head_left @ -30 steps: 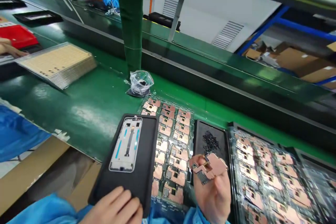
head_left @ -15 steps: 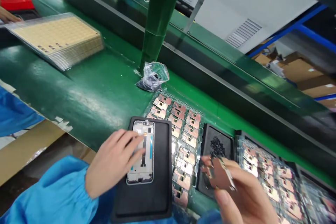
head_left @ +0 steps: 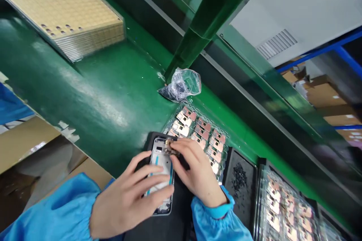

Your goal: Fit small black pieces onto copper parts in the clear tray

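A phone frame [head_left: 162, 206] with blue strips lies on a black tray [head_left: 152, 229] in front of me. My left hand [head_left: 132, 196] is spread over its lower and middle part, fingers apart; how firmly they touch it I cannot tell. At the frame's upper end, my right hand [head_left: 195, 169] pinches a small phone circuit board [head_left: 170, 147] between thumb and fingers. Part of that board is hidden by the fingers. Just beyond the hands, a clear blister tray [head_left: 207, 115] carries several copper-coloured boards [head_left: 202, 131].
A plastic bag of dark bits [head_left: 178, 86] stands by the green post [head_left: 198, 34]. To the right are a black tray of small black parts [head_left: 243, 203] and another blister tray with boards [head_left: 288, 203]. Stacked trays [head_left: 93, 45] lie far left on the green bench [head_left: 104, 94].
My right hand has brought the circuit board left, from over the black parts tray to the phone frame's upper end. My left hand still lies over the frame. The camera view has shifted.
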The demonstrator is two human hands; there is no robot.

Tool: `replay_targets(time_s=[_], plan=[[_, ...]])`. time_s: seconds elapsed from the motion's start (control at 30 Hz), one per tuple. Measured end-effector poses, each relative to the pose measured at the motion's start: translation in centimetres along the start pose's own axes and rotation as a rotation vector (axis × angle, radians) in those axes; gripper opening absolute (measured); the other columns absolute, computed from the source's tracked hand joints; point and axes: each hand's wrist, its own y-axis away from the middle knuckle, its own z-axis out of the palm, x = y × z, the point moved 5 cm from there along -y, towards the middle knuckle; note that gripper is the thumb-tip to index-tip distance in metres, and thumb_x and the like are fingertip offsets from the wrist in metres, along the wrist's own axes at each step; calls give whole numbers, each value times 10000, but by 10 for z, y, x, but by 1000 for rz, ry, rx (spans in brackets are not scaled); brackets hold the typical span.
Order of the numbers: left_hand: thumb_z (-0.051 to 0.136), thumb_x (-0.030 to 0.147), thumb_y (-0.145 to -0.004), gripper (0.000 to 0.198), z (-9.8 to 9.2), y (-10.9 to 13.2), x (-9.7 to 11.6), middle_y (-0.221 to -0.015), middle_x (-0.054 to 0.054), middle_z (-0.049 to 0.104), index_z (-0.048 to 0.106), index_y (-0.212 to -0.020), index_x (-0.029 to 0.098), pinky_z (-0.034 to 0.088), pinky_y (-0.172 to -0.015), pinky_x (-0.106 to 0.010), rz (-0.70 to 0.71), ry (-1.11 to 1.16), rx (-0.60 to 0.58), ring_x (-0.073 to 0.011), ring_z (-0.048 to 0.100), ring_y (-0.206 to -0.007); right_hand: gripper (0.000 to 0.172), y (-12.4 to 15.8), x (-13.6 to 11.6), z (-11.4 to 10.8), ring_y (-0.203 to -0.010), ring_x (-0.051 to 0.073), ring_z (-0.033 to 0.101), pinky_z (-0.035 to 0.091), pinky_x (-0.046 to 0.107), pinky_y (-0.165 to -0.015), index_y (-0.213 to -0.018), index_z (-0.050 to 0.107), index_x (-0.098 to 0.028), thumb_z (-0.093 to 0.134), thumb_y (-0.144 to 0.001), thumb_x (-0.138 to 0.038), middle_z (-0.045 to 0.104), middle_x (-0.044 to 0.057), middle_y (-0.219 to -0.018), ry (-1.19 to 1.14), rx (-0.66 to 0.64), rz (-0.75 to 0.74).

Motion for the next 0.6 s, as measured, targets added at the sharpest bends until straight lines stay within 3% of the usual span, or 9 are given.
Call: replay_targets(time_s=[0.13,0.23,0.43,0.6], plan=[[548,-59,-931,468,2,18,6,-1170,-13,727,578,-1307,218,217,-1251,-667,-3,36,28,-201,617,-1182,295,-4,-5,12,-1113,272,630,578,465,-961,-1259,612,-175,585,-973,-107,700,115,-1143,117,-110,-110],[582,-99,-884,568,8,21,5,-1195,3,725,579,-1343,236,227,-1261,-662,10,1,-1,-193,638,-1168,327,-5,-6,16,-1118,277,622,580,466,-955,-1260,615,-137,563,-950,-48,700,131,-1154,167,-160,-130],[615,-36,-913,460,9,17,2,-1088,3,741,665,-1289,225,281,-1239,-675,23,-50,31,-194,666,-1103,307,-6,-6,18,-1124,278,607,557,456,-978,-1245,625,-94,575,-948,-33,693,136,-1167,194,-181,-145],[557,7,-964,396,8,14,5,-1047,5,744,697,-1266,221,224,-1269,-650,49,-44,-2,-177,672,-1091,262,-6,-5,18,-1105,263,610,533,443,-992,-1231,638,-108,566,-982,-73,707,117,-1149,235,-197,-133]])
